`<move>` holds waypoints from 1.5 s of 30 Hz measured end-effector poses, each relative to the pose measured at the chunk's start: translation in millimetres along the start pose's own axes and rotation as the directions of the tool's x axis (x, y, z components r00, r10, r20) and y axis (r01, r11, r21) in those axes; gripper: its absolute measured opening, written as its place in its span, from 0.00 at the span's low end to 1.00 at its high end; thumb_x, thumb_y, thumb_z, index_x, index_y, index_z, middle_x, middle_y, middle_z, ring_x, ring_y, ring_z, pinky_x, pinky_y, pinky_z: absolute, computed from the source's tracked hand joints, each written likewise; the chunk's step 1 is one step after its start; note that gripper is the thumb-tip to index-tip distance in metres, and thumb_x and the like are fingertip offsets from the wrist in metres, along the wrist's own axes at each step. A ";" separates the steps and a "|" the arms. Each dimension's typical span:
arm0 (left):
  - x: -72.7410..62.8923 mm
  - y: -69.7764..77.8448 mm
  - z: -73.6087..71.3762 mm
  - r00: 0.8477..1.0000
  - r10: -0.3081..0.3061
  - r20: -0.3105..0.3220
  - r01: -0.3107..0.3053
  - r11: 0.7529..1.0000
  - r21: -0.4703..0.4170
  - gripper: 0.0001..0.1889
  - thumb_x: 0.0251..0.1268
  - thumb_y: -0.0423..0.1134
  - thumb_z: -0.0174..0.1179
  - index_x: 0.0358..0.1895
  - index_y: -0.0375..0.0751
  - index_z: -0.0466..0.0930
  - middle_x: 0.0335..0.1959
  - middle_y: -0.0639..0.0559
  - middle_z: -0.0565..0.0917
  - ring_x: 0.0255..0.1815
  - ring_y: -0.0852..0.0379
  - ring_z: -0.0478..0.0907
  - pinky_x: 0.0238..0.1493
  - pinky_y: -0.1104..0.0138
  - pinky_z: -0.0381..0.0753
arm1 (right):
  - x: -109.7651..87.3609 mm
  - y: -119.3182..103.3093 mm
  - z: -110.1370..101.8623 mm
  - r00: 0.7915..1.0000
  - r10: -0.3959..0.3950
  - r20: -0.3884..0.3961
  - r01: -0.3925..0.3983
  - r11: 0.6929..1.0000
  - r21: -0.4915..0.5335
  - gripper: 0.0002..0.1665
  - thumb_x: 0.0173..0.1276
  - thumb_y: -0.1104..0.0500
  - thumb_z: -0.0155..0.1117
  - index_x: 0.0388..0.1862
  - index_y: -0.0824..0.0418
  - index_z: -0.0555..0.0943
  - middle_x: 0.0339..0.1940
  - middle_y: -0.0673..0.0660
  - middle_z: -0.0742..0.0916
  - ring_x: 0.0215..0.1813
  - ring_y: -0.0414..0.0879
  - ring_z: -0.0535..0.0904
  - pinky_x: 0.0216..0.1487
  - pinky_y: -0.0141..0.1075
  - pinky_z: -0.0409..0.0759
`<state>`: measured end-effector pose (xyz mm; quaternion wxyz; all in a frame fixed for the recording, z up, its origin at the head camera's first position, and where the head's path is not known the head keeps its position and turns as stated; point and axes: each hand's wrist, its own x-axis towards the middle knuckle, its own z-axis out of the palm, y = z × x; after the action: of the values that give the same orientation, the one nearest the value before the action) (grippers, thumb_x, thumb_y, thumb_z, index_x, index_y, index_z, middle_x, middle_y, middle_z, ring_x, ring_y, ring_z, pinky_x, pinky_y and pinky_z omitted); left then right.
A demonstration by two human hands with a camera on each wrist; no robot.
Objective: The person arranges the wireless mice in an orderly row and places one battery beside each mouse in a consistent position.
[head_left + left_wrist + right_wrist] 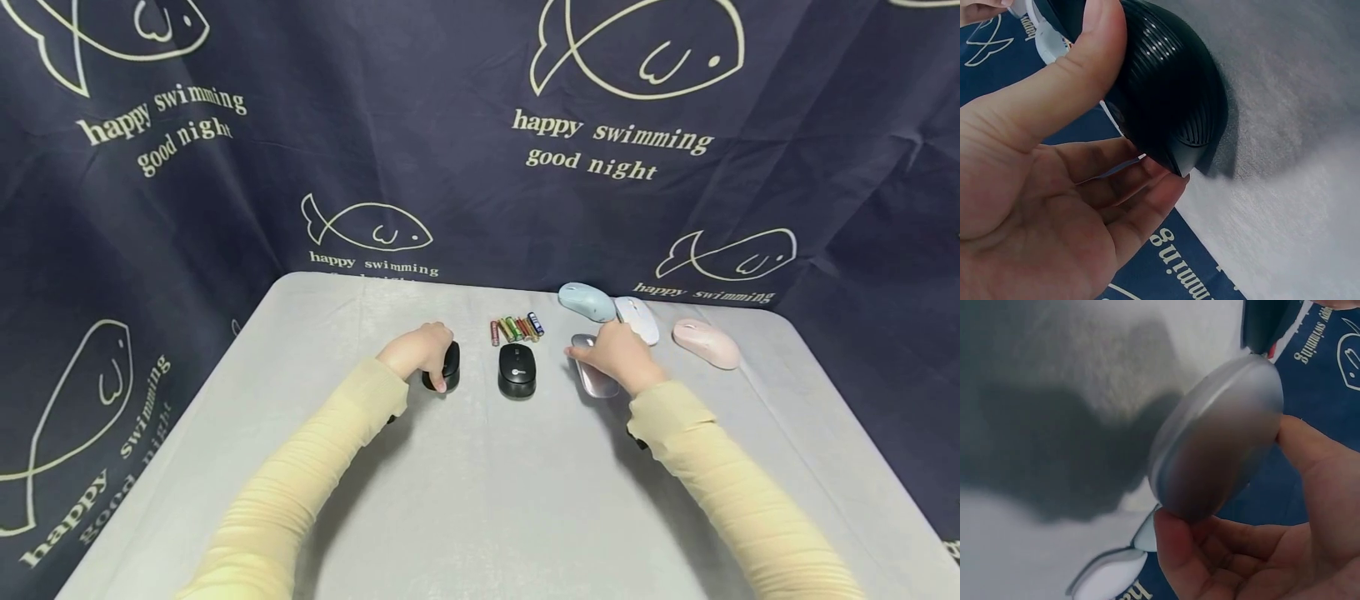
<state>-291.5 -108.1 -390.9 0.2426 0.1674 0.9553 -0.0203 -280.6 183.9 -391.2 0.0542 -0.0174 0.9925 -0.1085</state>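
Note:
My left hand [423,348] grips a black computer mouse [452,365] at the left of the group. In the left wrist view its thumb lies along one side of the ribbed black mouse [1169,81], and the fingertips meet the opposite side. A silver-grey mouse [597,382] is pinched by my right hand [621,354]. The right wrist view has this silver mouse [1219,440] between the thumb and fingers, low over the table. Between the hands sits a second black mouse [517,371], touched by neither.
Several small batteries [515,328] lie in a row behind the middle black mouse. Beyond my right hand are a light blue mouse [587,302], a white mouse [639,320] and a pink mouse [707,342]. The pale table [480,500] backs onto a dark blue curtain [465,150].

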 end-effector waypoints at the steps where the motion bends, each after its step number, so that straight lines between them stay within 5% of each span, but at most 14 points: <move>1: -0.1 -0.2 0.1 1.000 0.005 -0.004 -0.005 1.000 -0.005 0.44 0.40 0.49 0.76 0.62 0.31 0.68 0.57 0.39 0.72 0.56 0.45 0.70 0.58 0.58 0.73 | 0.2 0.0 2.0 1.000 -0.001 0.000 0.001 1.000 -0.002 0.40 0.54 0.34 0.63 0.35 0.74 0.78 0.35 0.72 0.83 0.31 0.56 0.80 0.34 0.50 0.79; 6: -1.6 -4.5 4.5 0.997 0.051 -0.055 -0.056 0.994 -0.098 0.42 0.40 0.45 0.77 0.60 0.30 0.69 0.55 0.40 0.74 0.55 0.46 0.72 0.57 0.58 0.74 | 1.6 1.2 11.1 1.000 -0.003 -0.004 0.003 1.000 -0.001 0.39 0.55 0.34 0.64 0.32 0.73 0.77 0.31 0.69 0.83 0.30 0.56 0.78 0.36 0.51 0.78; 13: -8.5 -16.5 15.4 0.979 0.128 -0.160 -0.166 0.955 -0.247 0.39 0.40 0.40 0.77 0.59 0.30 0.72 0.53 0.42 0.77 0.52 0.48 0.74 0.56 0.59 0.74 | 3.9 3.9 18.6 1.000 0.011 -0.006 -0.011 1.000 -0.013 0.36 0.54 0.33 0.64 0.26 0.69 0.78 0.28 0.66 0.83 0.29 0.55 0.78 0.32 0.49 0.77; 20: -18.4 -20.6 20.8 0.960 0.163 -0.226 -0.221 0.940 -0.260 0.39 0.51 0.43 0.71 0.65 0.30 0.66 0.67 0.35 0.65 0.68 0.41 0.62 0.67 0.54 0.64 | 5.1 5.8 24.0 0.999 0.014 -0.036 -0.014 1.000 -0.002 0.40 0.53 0.32 0.64 0.30 0.72 0.79 0.31 0.70 0.84 0.29 0.55 0.79 0.30 0.48 0.77; 23: -21.9 -20.2 21.6 0.939 0.197 -0.281 -0.267 0.935 -0.235 0.35 0.55 0.43 0.68 0.65 0.32 0.67 0.69 0.34 0.63 0.72 0.40 0.56 0.69 0.53 0.60 | 4.8 5.6 25.0 0.999 0.019 -0.046 -0.019 1.000 0.004 0.40 0.53 0.32 0.64 0.30 0.72 0.80 0.31 0.69 0.84 0.29 0.55 0.78 0.30 0.48 0.77; 28: -25.6 -19.7 26.4 0.890 0.277 -0.361 -0.352 0.922 -0.161 0.29 0.57 0.40 0.67 0.61 0.32 0.72 0.64 0.33 0.69 0.68 0.40 0.63 0.67 0.53 0.63 | 3.9 3.7 25.9 0.998 0.021 -0.056 -0.021 1.000 -0.003 0.41 0.53 0.31 0.64 0.30 0.72 0.80 0.32 0.70 0.84 0.29 0.55 0.78 0.30 0.47 0.77; 34: -25.0 -22.9 35.5 0.868 0.290 -0.403 -0.377 0.913 -0.156 0.25 0.58 0.40 0.66 0.58 0.33 0.75 0.61 0.35 0.73 0.64 0.41 0.67 0.65 0.54 0.66 | 4.9 3.4 29.0 0.997 0.024 -0.075 -0.025 1.000 -0.012 0.43 0.52 0.31 0.63 0.33 0.73 0.80 0.34 0.72 0.84 0.31 0.57 0.79 0.32 0.49 0.78; 45: -22.7 -22.4 39.2 0.885 0.242 -0.398 -0.344 0.915 -0.209 0.27 0.57 0.42 0.66 0.60 0.35 0.74 0.63 0.37 0.71 0.65 0.42 0.67 0.65 0.54 0.67 | 3.6 3.3 32.0 0.995 0.034 -0.091 -0.036 0.999 -0.013 0.43 0.51 0.30 0.64 0.33 0.73 0.80 0.34 0.73 0.84 0.33 0.60 0.81 0.31 0.50 0.77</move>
<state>-262.2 -140.9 -415.7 0.0825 0.2770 0.9402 0.1803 -280.7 180.2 -423.4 0.0106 0.0046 0.9948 -0.1008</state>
